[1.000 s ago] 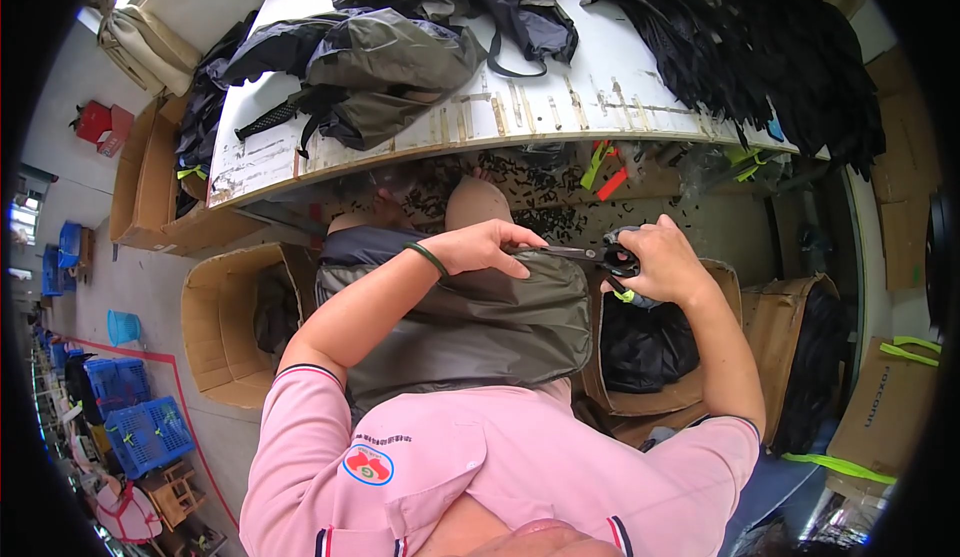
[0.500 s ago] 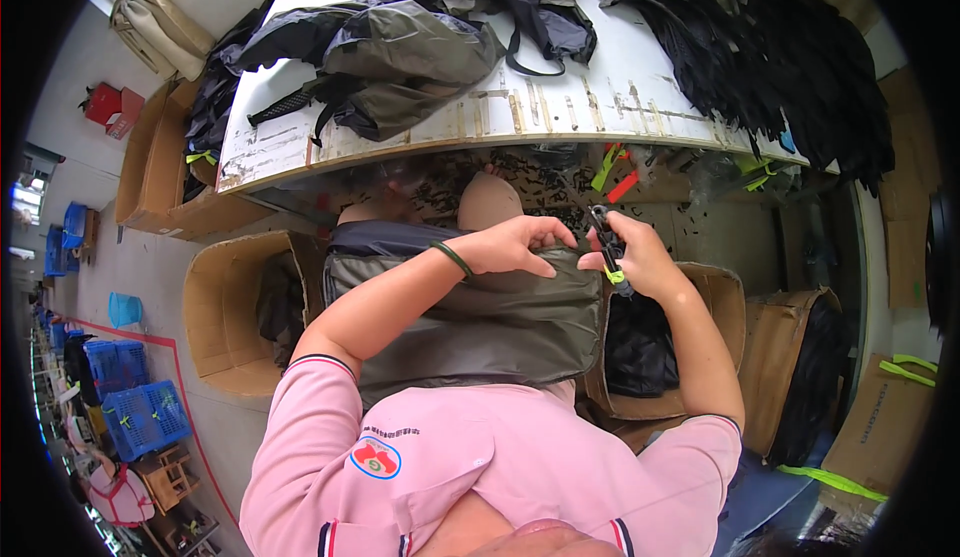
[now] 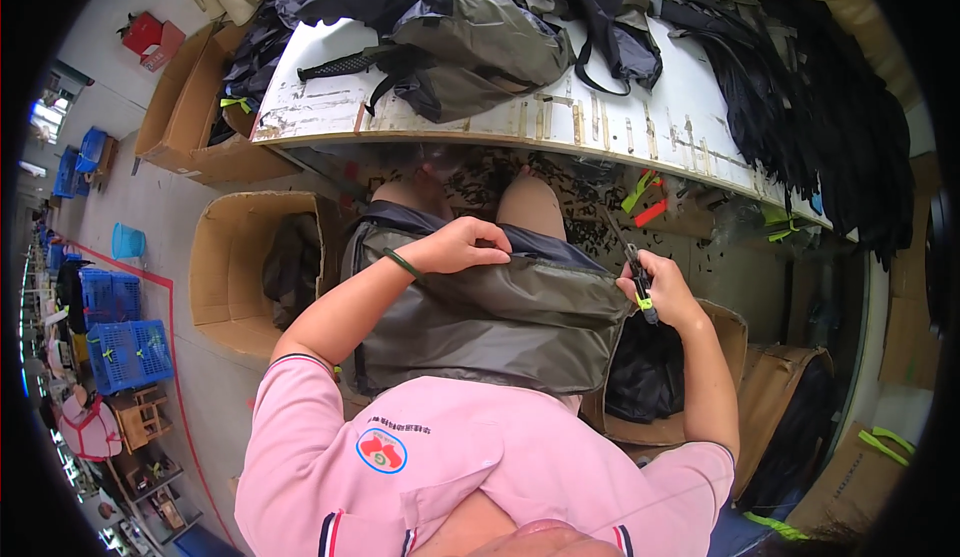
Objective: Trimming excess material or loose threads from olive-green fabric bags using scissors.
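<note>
Left hand point(image 3: 462, 247) and right hand point(image 3: 672, 295) are set apart. Ahead, the white table point(image 3: 690, 107) is loaded with dark bags point(image 3: 482, 42). Across the thighs point(image 3: 540, 205), an olive fabric piece point(image 3: 485, 327) is laid, seemingly for support; its far edge is pinched by the left hand, presumably for steadying. Black scissors point(image 3: 640, 282) are gripped by the right hand beside the piece's right end, apparently for ready access.
</note>
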`<state>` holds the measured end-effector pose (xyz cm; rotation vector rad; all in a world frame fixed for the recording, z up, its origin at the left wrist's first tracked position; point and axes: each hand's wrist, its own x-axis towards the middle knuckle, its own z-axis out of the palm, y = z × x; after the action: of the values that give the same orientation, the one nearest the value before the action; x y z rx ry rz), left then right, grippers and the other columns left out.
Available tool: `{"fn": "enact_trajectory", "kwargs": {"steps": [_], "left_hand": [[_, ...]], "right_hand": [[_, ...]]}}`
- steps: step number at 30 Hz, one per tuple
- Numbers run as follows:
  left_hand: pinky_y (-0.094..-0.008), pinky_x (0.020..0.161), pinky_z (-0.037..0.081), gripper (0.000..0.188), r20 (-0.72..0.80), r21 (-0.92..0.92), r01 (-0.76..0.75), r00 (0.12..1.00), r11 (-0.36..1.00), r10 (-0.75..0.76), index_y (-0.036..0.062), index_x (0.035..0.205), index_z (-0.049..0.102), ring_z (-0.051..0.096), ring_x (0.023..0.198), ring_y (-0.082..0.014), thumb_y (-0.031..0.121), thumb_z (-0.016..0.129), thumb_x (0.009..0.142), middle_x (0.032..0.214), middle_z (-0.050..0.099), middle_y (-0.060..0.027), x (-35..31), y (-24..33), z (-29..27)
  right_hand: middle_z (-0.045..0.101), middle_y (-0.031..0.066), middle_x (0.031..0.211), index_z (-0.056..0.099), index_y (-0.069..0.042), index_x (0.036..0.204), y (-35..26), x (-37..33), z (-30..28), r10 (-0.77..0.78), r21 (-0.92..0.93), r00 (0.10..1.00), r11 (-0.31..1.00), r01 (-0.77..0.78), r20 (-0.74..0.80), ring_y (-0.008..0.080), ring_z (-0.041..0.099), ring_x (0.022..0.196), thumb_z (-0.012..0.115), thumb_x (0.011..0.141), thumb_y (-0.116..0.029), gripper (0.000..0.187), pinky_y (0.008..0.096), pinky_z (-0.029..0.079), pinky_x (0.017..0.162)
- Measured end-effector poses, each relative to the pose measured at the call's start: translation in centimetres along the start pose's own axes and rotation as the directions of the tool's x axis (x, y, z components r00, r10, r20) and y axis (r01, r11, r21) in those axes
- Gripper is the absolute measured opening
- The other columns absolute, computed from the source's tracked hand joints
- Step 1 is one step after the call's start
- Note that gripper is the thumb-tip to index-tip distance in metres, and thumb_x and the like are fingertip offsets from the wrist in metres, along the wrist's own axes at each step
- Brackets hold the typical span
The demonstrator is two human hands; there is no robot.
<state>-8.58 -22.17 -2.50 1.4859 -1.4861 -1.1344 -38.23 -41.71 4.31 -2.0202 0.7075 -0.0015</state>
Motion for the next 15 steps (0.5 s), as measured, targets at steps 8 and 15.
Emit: {"fn": "enact_trajectory", "kwargs": {"steps": [8, 15], "left_hand": [[-0.0224, 0.077, 0.045, 0.019, 0.068, -0.326, 0.156, 0.988, 0.933, -0.141, 0.0008, 0.102, 0.068, 0.055, 0.084, -0.0045, 0.014, 0.068, 0.089, 0.089, 0.066, 0.0024, -0.8, 0.2, 0.2], [-0.0210, 0.077, 0.046, 0.016, 0.039, -0.481, 0.144, 0.989, 0.865, -0.143, 0.0013, 0.103, 0.068, 0.055, 0.084, -0.0034, 0.010, 0.066, 0.090, 0.090, 0.066, 0.0029, -1.3, -0.3, 0.8]], "right_hand": [[0.058, 0.0091, 0.076, 0.055, -0.007, 0.074, -4.4, 2.4, -1.6, -0.238, -0.665, 0.952, 0.681, 0.306, 0.194, 0.0302, 0.058, 0.081, 0.083, 0.060, -0.047, 0.051, 0.0379, 0.038, 0.071], [0.064, 0.0104, 0.078, 0.061, -0.006, 0.076, -6.7, 4.4, -1.5, -0.150, -0.708, 0.938, 0.622, 0.335, 0.312, 0.0288, 0.061, 0.082, 0.080, 0.062, -0.050, 0.050, 0.0382, 0.039, 0.075]]}}
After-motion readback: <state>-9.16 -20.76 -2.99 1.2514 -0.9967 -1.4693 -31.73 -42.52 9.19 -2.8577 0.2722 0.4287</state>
